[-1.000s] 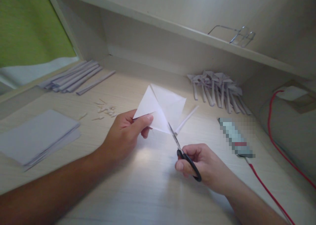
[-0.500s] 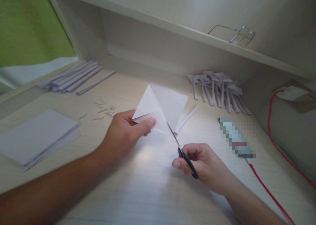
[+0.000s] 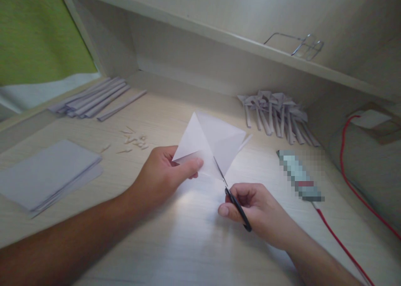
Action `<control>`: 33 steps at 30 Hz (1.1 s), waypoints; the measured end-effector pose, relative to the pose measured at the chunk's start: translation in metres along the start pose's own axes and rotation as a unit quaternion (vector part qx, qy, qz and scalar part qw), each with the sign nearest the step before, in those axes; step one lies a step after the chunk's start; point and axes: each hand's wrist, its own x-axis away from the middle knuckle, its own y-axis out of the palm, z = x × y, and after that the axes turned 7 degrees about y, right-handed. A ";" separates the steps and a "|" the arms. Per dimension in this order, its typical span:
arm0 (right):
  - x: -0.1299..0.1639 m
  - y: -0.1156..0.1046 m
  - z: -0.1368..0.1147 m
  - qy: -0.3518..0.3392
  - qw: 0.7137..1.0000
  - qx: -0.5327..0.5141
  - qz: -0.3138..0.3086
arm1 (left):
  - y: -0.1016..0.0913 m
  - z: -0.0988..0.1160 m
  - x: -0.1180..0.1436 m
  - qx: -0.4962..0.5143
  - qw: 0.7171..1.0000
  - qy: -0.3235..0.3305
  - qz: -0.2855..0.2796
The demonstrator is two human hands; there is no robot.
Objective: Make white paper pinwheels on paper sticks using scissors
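A white square of paper [image 3: 222,139], creased and with a slit at its left corner, is pinched by my left hand [image 3: 171,169] between thumb and fingers. My right hand [image 3: 250,208] is closed round the black handles of a pair of scissors [image 3: 233,198]. Its blades point up and left and lie against the paper's lower right part. Behind the paper, a rolled paper stick [image 3: 247,142] is mostly hidden, with only its upper end showing. Small pointed wooden bits [image 3: 136,140] lie on the table just beyond my left hand.
A stack of white paper [image 3: 50,173] is at left, with rolled paper sticks [image 3: 97,95] behind it. Paper pinwheels [image 3: 275,106] lie at the back right. A phone-like blurred device [image 3: 297,175] with a red cable [image 3: 338,240] is at right. A shelf [image 3: 219,31] overhangs the back.
My left hand has moved the paper slightly right and down, so it now covers most of the rolled stick and meets the scissor blades further in. My right hand has hardly moved.
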 end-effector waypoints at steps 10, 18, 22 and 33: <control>0.001 0.001 0.002 0.001 1.000 -0.011 -0.007 | 0.002 0.005 0.002 -0.010 1.000 -0.013 -0.027; 0.000 0.000 0.000 0.000 1.000 -0.015 -0.009 | 0.001 0.001 0.001 0.001 1.000 -0.008 -0.027; -0.002 0.001 0.001 0.002 1.000 -0.024 -0.007 | 0.001 0.002 0.002 0.005 1.000 -0.009 -0.028; -0.003 0.002 0.001 -0.013 1.000 -0.022 0.006 | 0.001 0.002 0.000 -0.002 0.999 -0.015 -0.034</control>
